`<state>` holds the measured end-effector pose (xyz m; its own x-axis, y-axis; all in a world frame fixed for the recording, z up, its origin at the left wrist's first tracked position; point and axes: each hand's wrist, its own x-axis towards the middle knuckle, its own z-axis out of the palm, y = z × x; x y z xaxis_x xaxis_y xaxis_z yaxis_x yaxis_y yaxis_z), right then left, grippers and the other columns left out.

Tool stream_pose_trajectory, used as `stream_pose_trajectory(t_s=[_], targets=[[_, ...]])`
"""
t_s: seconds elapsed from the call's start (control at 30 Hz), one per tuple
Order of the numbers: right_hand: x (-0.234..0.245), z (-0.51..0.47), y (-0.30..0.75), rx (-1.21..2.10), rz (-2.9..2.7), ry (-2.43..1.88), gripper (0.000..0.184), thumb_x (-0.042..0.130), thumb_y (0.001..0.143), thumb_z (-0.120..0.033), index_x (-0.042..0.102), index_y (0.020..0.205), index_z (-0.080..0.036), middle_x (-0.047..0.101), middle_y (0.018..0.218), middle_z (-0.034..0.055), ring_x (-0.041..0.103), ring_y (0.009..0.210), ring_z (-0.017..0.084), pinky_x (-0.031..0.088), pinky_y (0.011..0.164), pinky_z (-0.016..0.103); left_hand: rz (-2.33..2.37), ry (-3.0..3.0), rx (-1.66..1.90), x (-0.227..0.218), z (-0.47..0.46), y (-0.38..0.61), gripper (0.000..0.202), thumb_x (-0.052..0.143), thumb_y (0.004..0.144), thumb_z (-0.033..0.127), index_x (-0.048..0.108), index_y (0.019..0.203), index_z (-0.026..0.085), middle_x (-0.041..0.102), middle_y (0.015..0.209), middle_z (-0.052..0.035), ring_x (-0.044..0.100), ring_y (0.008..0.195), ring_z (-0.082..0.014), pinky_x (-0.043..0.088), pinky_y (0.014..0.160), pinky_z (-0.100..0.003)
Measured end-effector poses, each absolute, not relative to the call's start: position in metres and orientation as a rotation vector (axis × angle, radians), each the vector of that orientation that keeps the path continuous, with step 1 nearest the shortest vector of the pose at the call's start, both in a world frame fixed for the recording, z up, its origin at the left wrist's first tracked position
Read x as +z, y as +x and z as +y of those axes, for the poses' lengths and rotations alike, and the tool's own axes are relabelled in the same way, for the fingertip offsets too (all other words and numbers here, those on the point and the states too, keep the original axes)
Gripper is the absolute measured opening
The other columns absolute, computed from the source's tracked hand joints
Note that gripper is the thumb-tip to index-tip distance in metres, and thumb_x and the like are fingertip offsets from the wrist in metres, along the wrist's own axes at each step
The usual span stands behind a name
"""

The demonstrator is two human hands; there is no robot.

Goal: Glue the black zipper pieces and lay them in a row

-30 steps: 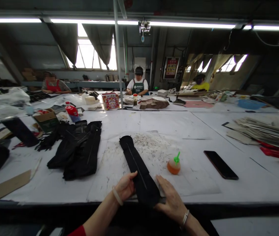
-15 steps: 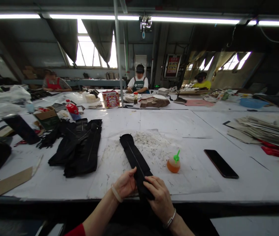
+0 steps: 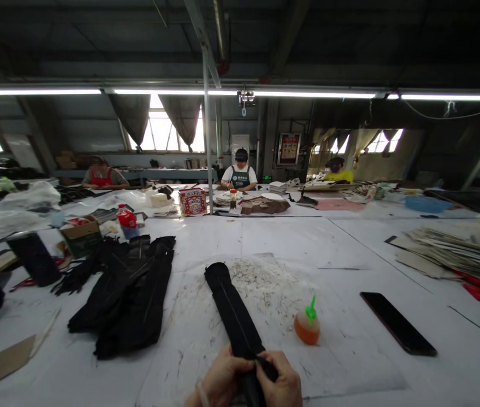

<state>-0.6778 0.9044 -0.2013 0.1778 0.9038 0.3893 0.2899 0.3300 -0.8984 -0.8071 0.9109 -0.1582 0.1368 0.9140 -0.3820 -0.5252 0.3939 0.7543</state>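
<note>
A long black fabric strip (image 3: 231, 311) with a centre seam lies on the white table (image 3: 291, 237), running from the middle toward me. My left hand (image 3: 223, 380) and my right hand (image 3: 280, 383) are at the bottom edge of the view, both closed round the strip's near end, fingers pinching together over it. An orange glue bottle with a green nozzle (image 3: 307, 324) stands just right of the strip.
A pile of black fabric pieces (image 3: 130, 294) lies to the left, a black phone (image 3: 397, 330) to the right. Stacked card sheets (image 3: 452, 251) sit far right, a cardboard box (image 3: 81, 234) and red bottle (image 3: 127, 220) far left. Three people sit at the far benches.
My head has tilted up, so both hands sit lower in view. The right hand moved from flat beside the strip to gripping its near end, close against the left hand.
</note>
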Motion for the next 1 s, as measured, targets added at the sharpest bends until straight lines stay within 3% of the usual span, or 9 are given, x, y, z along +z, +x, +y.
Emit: stream_pose_trajectory(t_s=[0.17, 0.3, 0.37, 0.53, 0.7, 0.77, 0.87, 0.93, 1.0], targets=[[-0.176, 0.897, -0.666, 0.682, -1.267, -1.261, 0.013, 0.062, 0.077, -0.035, 0.061, 0.07, -0.023, 0.072, 0.09, 0.0084, 0.068, 0.086, 0.027, 0.053, 0.08, 0.039, 1.025, 0.379, 1.071, -0.145, 0.913, -0.806, 0.024, 0.064, 0.067, -0.004, 0.067, 0.085, 0.012, 0.073, 0.074, -0.007, 0.068, 0.064, -0.02, 0.052, 0.063, -0.028], [-0.154, 0.88, -0.651, 0.621, -1.063, -1.246, 0.026, 0.064, 0.08, -0.041, 0.061, 0.096, -0.021, 0.067, 0.112, 0.0122, 0.061, 0.107, 0.03, 0.046, 0.097, 0.047, 0.929, 0.33, 1.07, -0.13, 0.917, -0.809, 0.023, 0.068, 0.074, 0.002, 0.069, 0.096, 0.01, 0.075, 0.089, -0.0096, 0.07, 0.077, -0.0214, 0.054, 0.074, -0.03], [-0.149, 0.868, -0.647, 0.638, -1.003, -1.251, 0.034, 0.066, 0.08, -0.044, 0.058, 0.104, -0.021, 0.064, 0.118, 0.013, 0.058, 0.112, 0.03, 0.044, 0.099, 0.048, 0.912, 0.319, 1.093, -0.124, 0.918, -0.808, 0.021, 0.067, 0.077, 0.002, 0.07, 0.097, 0.01, 0.075, 0.091, -0.0094, 0.07, 0.079, -0.0216, 0.054, 0.076, -0.031], [-0.153, 0.859, -0.658, 0.665, -1.013, -1.265, 0.035, 0.068, 0.079, -0.045, 0.058, 0.102, -0.021, 0.055, 0.133, 0.0142, 0.05, 0.125, 0.032, 0.039, 0.106, 0.049, 0.892, 0.275, 1.117, -0.118, 0.92, -0.796, 0.01, 0.063, 0.082, 0.002, 0.071, 0.085, 0.006, 0.075, 0.088, -0.0119, 0.07, 0.076, -0.0201, 0.055, 0.073, -0.028], [-0.159, 0.889, -0.681, 0.606, -0.931, -1.308, 0.054, 0.072, 0.076, -0.043, 0.055, 0.121, -0.018, 0.056, 0.131, 0.0139, 0.055, 0.119, 0.03, 0.046, 0.1, 0.044, 0.91, 0.227, 1.156, -0.121, 0.921, -0.785, 0.008, 0.066, 0.078, 0.002, 0.071, 0.082, 0.008, 0.074, 0.083, -0.0097, 0.069, 0.069, -0.0168, 0.055, 0.065, -0.023], [-0.161, 0.898, -0.686, 0.514, -0.952, -1.322, 0.045, 0.07, 0.08, -0.039, 0.06, 0.119, -0.019, 0.057, 0.13, 0.013, 0.056, 0.117, 0.03, 0.047, 0.099, 0.045, 0.908, 0.246, 1.185, -0.123, 0.92, -0.782, 0.009, 0.067, 0.076, 0.003, 0.071, 0.083, 0.009, 0.074, 0.082, -0.0092, 0.069, 0.069, -0.0168, 0.056, 0.064, -0.024], [-0.165, 0.9, -0.685, 0.192, -1.249, -1.297, 0.02, 0.061, 0.086, -0.023, 0.072, 0.103, -0.026, 0.058, 0.131, 0.0089, 0.047, 0.127, 0.033, 0.036, 0.104, 0.054, 0.943, 0.284, 1.273, -0.124, 0.92, -0.78, 0.014, 0.07, 0.069, 0.002, 0.07, 0.08, 0.01, 0.074, 0.077, -0.0073, 0.068, 0.066, -0.0161, 0.055, 0.062, -0.023], [-0.167, 0.896, -0.68, 0.005, -1.503, -1.197, 0.035, 0.053, 0.085, -0.009, 0.072, 0.107, -0.029, 0.065, 0.124, 0.005, 0.045, 0.129, 0.032, 0.031, 0.105, 0.056, 0.973, 0.322, 1.321, -0.125, 0.919, -0.781, 0.018, 0.072, 0.062, 0.002, 0.069, 0.078, 0.01, 0.073, 0.074, -0.0066, 0.066, 0.062, -0.0153, 0.053, 0.059, -0.023], [-0.167, 0.892, -0.674, -0.046, -1.695, -1.058, 0.048, 0.045, 0.082, 0.001, 0.068, 0.113, -0.027, 0.071, 0.113, 0.0037, 0.05, 0.123, 0.028, 0.035, 0.102, 0.051, 1.006, 0.361, 1.331, -0.128, 0.916, -0.786, 0.024, 0.074, 0.056, 0.004, 0.069, 0.078, 0.01, 0.073, 0.072, -0.0065, 0.065, 0.061, -0.0151, 0.052, 0.058, -0.022]])
